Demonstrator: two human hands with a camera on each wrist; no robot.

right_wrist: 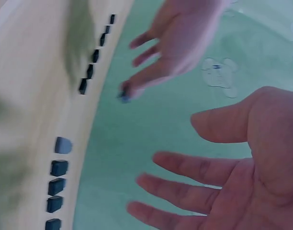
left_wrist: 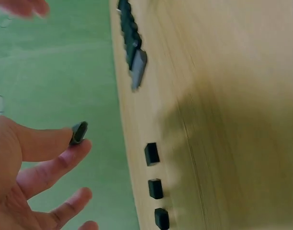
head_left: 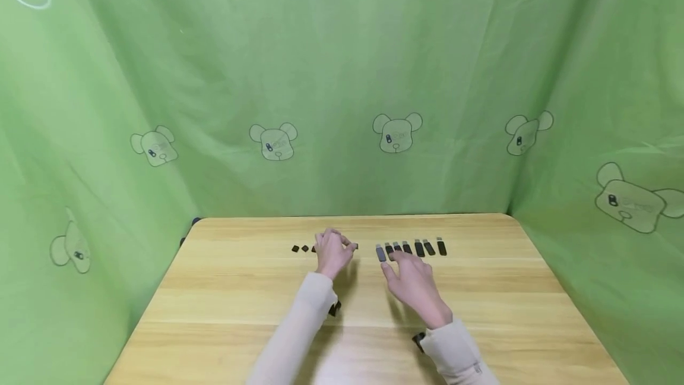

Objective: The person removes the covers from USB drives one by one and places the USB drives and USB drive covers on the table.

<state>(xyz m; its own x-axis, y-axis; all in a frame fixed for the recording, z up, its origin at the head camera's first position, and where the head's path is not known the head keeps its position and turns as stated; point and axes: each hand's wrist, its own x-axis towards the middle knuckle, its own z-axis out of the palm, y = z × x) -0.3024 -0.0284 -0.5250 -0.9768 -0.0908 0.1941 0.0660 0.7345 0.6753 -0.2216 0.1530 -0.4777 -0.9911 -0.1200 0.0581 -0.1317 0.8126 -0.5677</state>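
Observation:
My left hand hovers just over the wooden table and pinches a small black cap between thumb and forefinger. More loose black caps lie in a row to its left, three of them showing in the left wrist view. My right hand is open with fingers spread, hovering over the near end of a row of dark USB sticks. The leftmost stick is grey.
Green cloth with bear prints hangs close behind the table and along both sides. The caps and sticks lie in one line near the table's far edge. Bare wood stretches toward me in front of both hands.

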